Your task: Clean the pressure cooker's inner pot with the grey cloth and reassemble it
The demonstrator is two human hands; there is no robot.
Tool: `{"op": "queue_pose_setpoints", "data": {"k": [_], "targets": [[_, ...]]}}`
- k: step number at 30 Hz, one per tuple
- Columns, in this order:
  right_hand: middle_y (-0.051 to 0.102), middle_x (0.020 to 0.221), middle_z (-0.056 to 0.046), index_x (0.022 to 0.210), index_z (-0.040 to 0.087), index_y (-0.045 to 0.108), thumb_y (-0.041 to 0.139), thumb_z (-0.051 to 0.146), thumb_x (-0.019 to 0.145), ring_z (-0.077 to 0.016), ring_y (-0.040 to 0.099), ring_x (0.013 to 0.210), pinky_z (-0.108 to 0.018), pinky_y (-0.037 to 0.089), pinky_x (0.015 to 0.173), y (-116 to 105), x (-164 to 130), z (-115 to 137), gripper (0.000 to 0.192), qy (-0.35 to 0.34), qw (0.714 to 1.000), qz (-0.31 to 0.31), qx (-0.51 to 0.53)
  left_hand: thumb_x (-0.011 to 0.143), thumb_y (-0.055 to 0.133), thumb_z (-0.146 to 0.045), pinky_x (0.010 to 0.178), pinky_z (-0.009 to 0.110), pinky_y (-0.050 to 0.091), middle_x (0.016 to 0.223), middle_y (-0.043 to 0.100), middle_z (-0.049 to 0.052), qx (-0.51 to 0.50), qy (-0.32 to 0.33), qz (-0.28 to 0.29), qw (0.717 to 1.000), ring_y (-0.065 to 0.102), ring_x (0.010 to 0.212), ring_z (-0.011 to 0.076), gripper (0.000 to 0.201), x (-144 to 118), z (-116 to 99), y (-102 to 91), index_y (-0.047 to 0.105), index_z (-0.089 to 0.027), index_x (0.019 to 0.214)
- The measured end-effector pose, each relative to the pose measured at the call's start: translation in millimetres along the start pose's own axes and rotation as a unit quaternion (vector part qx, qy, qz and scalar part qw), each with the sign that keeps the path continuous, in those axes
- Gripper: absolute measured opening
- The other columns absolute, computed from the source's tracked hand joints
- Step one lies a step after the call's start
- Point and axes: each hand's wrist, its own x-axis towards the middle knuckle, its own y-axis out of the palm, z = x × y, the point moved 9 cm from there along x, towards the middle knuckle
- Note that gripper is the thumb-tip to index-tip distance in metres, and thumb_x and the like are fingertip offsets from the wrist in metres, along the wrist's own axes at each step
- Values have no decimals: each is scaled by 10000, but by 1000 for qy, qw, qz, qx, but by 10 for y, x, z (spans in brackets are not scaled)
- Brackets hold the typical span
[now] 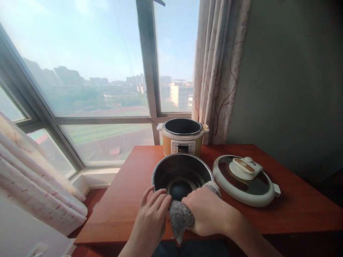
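Note:
A dark, deep inner pot [160, 171] stands on the near part of the table, its mouth facing up toward me. My left hand [153, 210] is closed over its near-left rim, with the fingertips at the inside edge and the thumb hidden. A bunched grey fuzzy cloth [180, 216] is gripped in my right hand [205, 210] at the near-right rim. One end of the cloth hangs down between my hands; another part shows beyond my right knuckles, against the rim. The right fingertips are out of sight.
Behind the pot is a yellow and white electric cooker [166, 141] with its top uncovered. A round glass lid [230, 191] with a pale rim and handle lies on the right of the wooden table [118, 200]. Windows and curtains [214, 71] border the far side.

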Motion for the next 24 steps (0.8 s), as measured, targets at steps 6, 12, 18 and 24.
{"op": "queue_pose_setpoints", "data": {"k": [6, 12, 18, 24], "targets": [[744, 867, -87, 867, 201, 647, 597, 464, 806, -266, 710, 761, -305, 374, 589, -13, -43, -19, 275, 17, 999, -24, 17, 897, 330, -35, 976, 367, 467, 661, 540, -7, 28, 48, -20, 998, 536, 703, 149, 341, -14, 187, 175, 508, -216, 670], [735, 894, -64, 880, 203, 630, 611, 443, 814, -233, 689, 778, -298, 347, 603, -14, -54, -67, 249, -17, 999, -35, 10, 927, 320, -87, 997, 387, 463, 683, 595, 9, -27, 98, 14, 995, 600, 819, 159, 360, 10, 589, 300, 528, -228, 669], [716, 840, -44, 806, 202, 605, 617, 392, 821, -208, 663, 787, -294, 330, 655, -51, -85, -160, 191, -50, 997, -59, 26, 958, 328, -170, 1056, 422, 414, 801, 708, 26, -54, 42, 49, 996, 635, 1085, 180, 379, 66, 1114, 399, 590, -234, 691], [707, 856, -40, 804, 198, 597, 643, 362, 774, -208, 644, 796, -303, 312, 669, -34, -72, -195, 173, -32, 995, -90, 32, 940, 335, -130, 1056, 444, 434, 1040, 733, 78, -101, 13, 24, 995, 590, 1215, 212, 331, 31, 1106, 387, 632, -216, 825]]}}
